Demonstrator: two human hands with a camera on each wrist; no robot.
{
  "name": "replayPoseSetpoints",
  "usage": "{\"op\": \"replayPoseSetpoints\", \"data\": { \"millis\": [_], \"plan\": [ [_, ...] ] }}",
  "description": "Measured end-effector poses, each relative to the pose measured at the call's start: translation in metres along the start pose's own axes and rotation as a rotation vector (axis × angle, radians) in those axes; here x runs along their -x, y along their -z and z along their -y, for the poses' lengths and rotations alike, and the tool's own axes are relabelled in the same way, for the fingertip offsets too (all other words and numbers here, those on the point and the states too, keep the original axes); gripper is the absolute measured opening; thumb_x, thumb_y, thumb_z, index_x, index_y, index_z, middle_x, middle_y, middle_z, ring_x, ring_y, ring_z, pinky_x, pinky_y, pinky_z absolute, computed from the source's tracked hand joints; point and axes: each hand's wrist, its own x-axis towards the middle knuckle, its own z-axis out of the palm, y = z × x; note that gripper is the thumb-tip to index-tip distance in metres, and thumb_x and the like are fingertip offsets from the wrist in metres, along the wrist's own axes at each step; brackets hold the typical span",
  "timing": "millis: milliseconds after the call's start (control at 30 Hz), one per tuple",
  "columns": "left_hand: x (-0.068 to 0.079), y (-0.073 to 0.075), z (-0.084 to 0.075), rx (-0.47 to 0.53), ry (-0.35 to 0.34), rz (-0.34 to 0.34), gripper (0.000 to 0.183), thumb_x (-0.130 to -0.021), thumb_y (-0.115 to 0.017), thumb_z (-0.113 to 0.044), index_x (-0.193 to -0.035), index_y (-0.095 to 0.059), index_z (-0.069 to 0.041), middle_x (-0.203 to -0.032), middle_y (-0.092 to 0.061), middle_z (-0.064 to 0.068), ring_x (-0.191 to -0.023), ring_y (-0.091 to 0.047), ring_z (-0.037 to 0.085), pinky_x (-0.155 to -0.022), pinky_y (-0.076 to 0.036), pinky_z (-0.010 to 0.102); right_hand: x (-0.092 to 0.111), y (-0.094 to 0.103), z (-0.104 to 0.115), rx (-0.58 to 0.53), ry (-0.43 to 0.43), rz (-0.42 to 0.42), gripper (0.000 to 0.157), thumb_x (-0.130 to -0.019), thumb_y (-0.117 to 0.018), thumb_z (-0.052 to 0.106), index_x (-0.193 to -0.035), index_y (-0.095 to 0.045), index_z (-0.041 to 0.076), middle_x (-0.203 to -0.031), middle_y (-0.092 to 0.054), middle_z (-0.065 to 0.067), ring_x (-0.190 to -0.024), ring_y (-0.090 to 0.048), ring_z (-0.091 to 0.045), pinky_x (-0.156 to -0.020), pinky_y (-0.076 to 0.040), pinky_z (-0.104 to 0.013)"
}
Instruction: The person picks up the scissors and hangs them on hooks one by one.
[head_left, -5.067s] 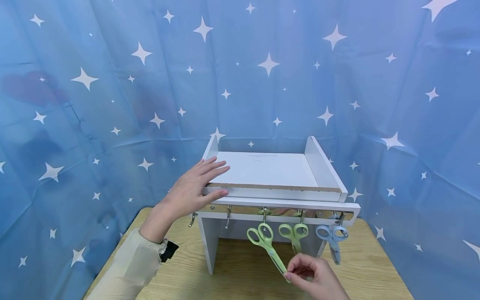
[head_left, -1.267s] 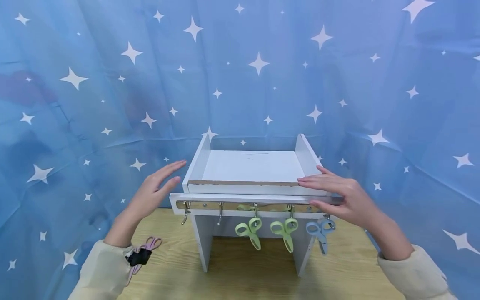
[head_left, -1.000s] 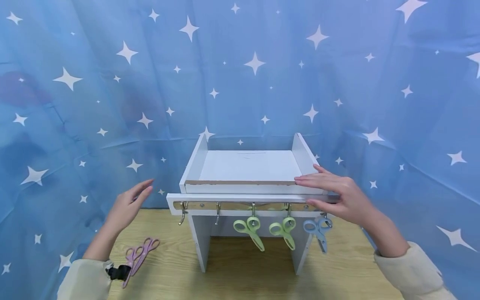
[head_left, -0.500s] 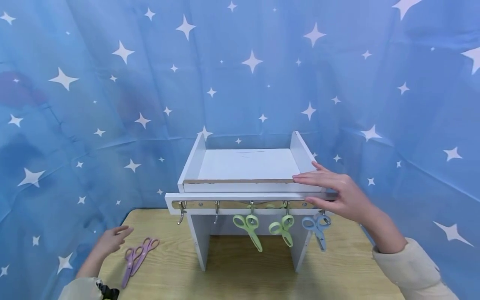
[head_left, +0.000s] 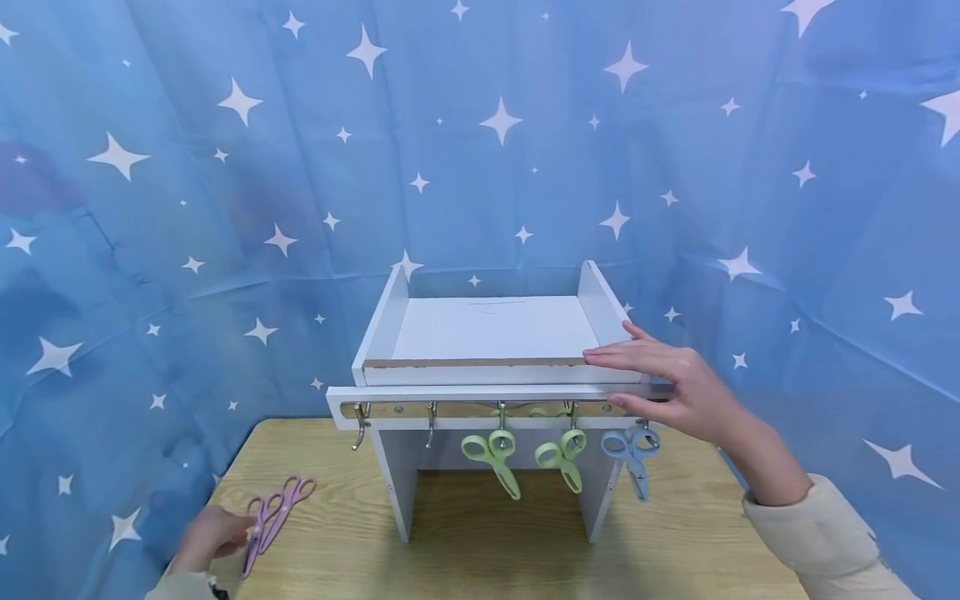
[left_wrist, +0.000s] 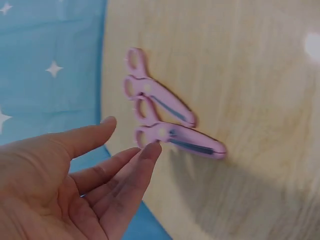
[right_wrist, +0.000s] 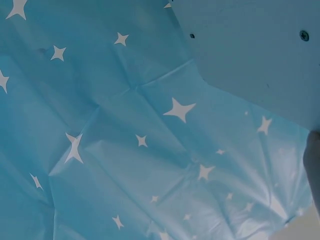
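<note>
Two pairs of pink-purple scissors lie side by side on the table at the left, the nearer scissors (head_left: 256, 537) and the farther scissors (head_left: 288, 502). My left hand (head_left: 212, 536) is beside the nearer pair. In the left wrist view the left hand (left_wrist: 95, 185) has its fingertips right at a handle loop of the nearer scissors (left_wrist: 161, 132), with the thumb held apart. My right hand (head_left: 667, 379) rests on the right front of the white shelf (head_left: 480, 375), fingers extended. Green scissors (head_left: 494, 454), more green scissors (head_left: 562, 457) and blue scissors (head_left: 632, 454) hang from its hooks.
Two hooks at the rail's left end, the outer hook (head_left: 360, 425) and its neighbour (head_left: 431, 425), carry nothing. The shelf's side panel (head_left: 393, 483) stands on the wooden table (head_left: 337, 533). A blue star-patterned curtain (head_left: 225, 208) surrounds the table.
The right hand has let go of a hanging green pair's tip and moved onto the shelf's right front. The left hand has left the shelf and come down to the pink-purple scissors.
</note>
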Motion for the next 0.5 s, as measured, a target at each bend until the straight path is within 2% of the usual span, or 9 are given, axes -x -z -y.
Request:
{"op": "replayPoseSetpoints", "data": {
  "millis": [100,233,367,500],
  "plan": [
    [0.001,-0.008,0.008,-0.046,-0.015,0.003,0.023,-0.086,-0.07,-0.017,-0.071,-0.069,0.0,-0.061,-0.062,0.003,-0.057,-0.058,0.012,-0.056,-0.053,0.026,0.0,0.0,0.0,-0.004,0.003,0.002,0.05,-0.071,-0.083,-0.001,-0.12,-0.072,0.002,-0.12,-0.074,-0.005,-0.119,-0.065,-0.002,-0.125,-0.029,-0.035],
    [0.001,-0.017,0.013,-0.102,-0.026,0.007,0.026,-0.083,-0.072,-0.021,-0.062,-0.066,-0.006,-0.056,-0.056,0.0,-0.054,-0.053,0.012,-0.053,-0.045,0.025,0.0,-0.001,0.001,-0.005,-0.001,0.003,0.051,-0.07,-0.082,-0.002,-0.12,-0.072,0.002,-0.12,-0.074,-0.005,-0.118,-0.065,-0.002,-0.125,-0.028,-0.035],
    [0.001,-0.025,0.012,-0.162,0.002,-0.028,0.031,-0.082,-0.074,-0.023,-0.058,-0.06,-0.01,-0.054,-0.052,-0.002,-0.053,-0.049,0.013,-0.053,-0.039,0.025,0.0,0.0,0.0,-0.008,-0.012,-0.001,0.052,-0.069,-0.082,-0.003,-0.12,-0.072,0.002,-0.12,-0.074,-0.004,-0.118,-0.065,-0.002,-0.125,-0.028,-0.034],
    [0.001,-0.031,0.01,-0.238,0.034,-0.081,0.033,-0.086,-0.07,-0.02,-0.058,-0.055,-0.009,-0.056,-0.053,0.001,-0.057,-0.051,0.017,-0.053,-0.039,0.027,0.001,-0.001,-0.001,-0.015,-0.018,-0.005,0.05,-0.07,-0.082,-0.002,-0.119,-0.072,0.001,-0.12,-0.074,-0.004,-0.117,-0.065,-0.002,-0.125,-0.028,-0.034]
  ]
}}
